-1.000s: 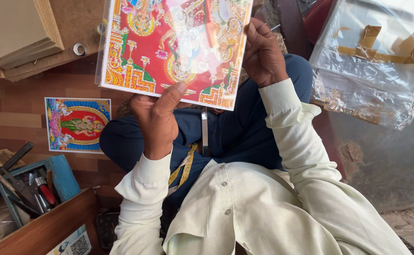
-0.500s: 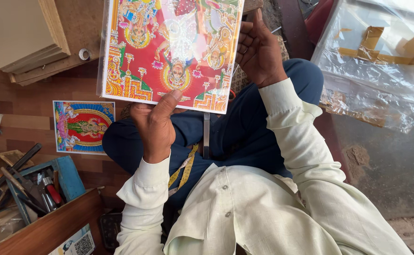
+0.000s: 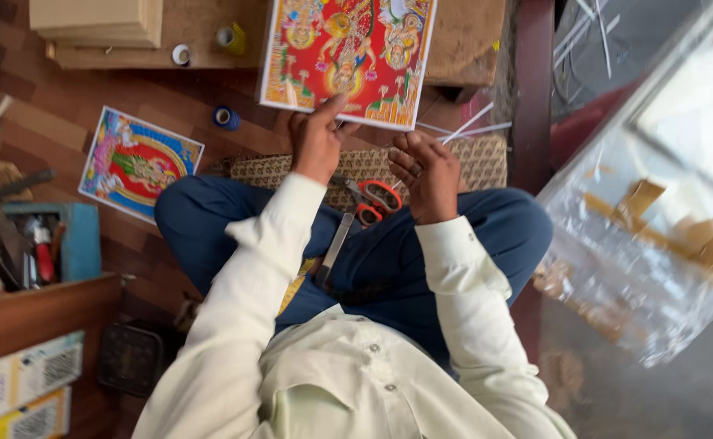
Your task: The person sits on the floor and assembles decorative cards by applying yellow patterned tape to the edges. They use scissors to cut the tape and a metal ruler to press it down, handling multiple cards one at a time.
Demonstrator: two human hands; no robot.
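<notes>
Left hand [image 3: 317, 145]: I see it pinching the lower edge of the print [image 3: 348, 57], thumb up on the picture face, holding it alone
Right hand [image 3: 428, 175]: loosely curled, palm toward me, holding nothing; just below the print's corner, not touching it as far as I can tell
Print: red and gold, glossy, tilted up above my knees, over the patterned mat [image 3: 373, 167]
Scissors [image 3: 365, 203]: orange-handled, lying on my lap between the wrists
Risk: I judge a one-handed edge grip could let the print sag or crease; a thumb on the face may smudge it; the scissors could slide off if a leg shifts
Surface: brown floor, a second print [image 3: 139, 162] lying flat to the left, tape rolls [image 3: 226, 118] near it
Room: tool tray [image 3: 35, 252] far left, wood block [image 3: 96, 20] above, plastic bag [image 3: 657, 219] of scraps on the right
</notes>
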